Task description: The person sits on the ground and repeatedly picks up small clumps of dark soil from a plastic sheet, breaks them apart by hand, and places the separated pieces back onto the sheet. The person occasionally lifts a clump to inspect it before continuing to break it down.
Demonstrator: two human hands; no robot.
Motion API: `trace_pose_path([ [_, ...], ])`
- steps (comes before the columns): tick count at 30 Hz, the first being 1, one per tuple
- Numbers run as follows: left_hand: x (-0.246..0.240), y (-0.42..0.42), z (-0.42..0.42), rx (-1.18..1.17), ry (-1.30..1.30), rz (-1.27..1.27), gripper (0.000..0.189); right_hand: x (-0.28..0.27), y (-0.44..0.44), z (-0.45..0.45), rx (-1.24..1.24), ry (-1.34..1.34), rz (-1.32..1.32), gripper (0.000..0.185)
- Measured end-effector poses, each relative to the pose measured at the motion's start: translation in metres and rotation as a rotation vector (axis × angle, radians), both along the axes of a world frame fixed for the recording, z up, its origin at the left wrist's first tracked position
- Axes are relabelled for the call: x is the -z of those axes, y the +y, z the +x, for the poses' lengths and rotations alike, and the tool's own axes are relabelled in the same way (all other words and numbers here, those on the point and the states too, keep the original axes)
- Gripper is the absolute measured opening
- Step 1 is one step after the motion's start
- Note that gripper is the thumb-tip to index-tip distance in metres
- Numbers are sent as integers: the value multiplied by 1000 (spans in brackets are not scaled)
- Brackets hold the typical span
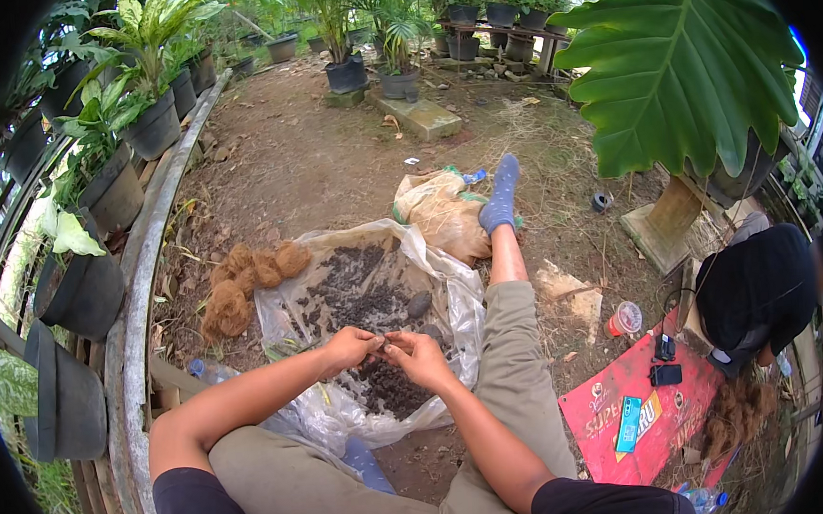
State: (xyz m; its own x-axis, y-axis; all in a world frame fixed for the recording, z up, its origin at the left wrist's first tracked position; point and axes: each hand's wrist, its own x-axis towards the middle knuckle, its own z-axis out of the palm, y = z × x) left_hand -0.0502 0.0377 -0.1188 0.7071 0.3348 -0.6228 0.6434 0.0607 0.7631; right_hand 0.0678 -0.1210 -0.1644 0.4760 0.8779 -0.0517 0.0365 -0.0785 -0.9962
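The fingertips of my left hand (352,347) and my right hand (419,359) meet in a pinch around a small dark thing (384,342). It is too small and too covered by fingers to identify. Both hands are above a clear plastic sheet (447,258) spread on the ground between my legs. Dark loose soil (353,289) covers much of its middle, with a heap (395,389) just below my hands. An oval dark lump (419,304) sits on the sheet beyond my right hand, and a second lump (432,333) is partly hidden behind it. Green stems (286,349) lie near my left wrist.
Balls of brown coconut fibre (243,281) lie left of the sheet, and a tied sack (444,212) lies beyond it. Potted plants line a wooden rail (166,180). At right, a phone (628,424) rests on a red banner (583,409), near a plastic cup (625,319) and another person (756,292).
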Motion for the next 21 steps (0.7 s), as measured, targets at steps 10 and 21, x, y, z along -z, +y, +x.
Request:
trace_pose_path([
  [10,-9,-6,0,59,-46,90,22,-10,-3,3,124,-258,25,16],
  [21,-26,-11,18,39,-20,-57,28,-21,-8,19,108,-268,53,22],
])
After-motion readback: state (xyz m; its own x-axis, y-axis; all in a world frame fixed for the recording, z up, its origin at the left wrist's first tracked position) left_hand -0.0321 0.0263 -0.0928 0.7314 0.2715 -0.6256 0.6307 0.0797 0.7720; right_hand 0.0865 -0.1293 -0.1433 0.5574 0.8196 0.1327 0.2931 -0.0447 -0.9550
